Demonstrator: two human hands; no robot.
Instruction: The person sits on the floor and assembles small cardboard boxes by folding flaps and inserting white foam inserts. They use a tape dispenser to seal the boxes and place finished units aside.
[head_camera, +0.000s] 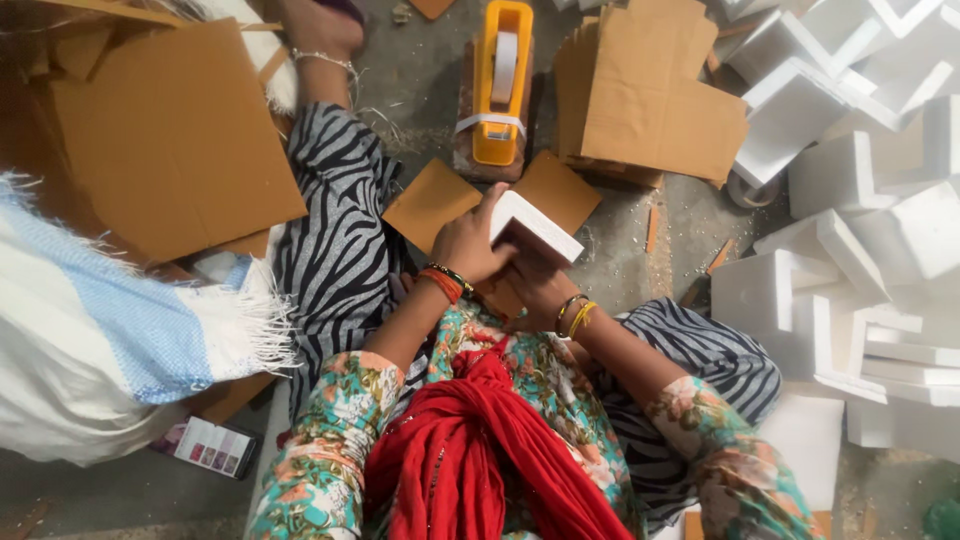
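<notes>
Left hand (468, 245) grasps a white foam corner piece (535, 228) from above, fingers curled over its near end. Right hand (535, 290) sits under the piece, mostly hidden; can't tell its finger state. Piece is held over the lap, above a flat brown cardboard blank (435, 200) lying on the floor (640, 250). Orange tape dispenser (500, 85) just beyond. Cardboard stack (650, 100) beside it, foam pile (860, 200) along right edge.

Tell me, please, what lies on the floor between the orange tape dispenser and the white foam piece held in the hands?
In the head view, flat brown cardboard pieces lie on the grey floor between the orange tape dispenser and the white foam piece.
</notes>
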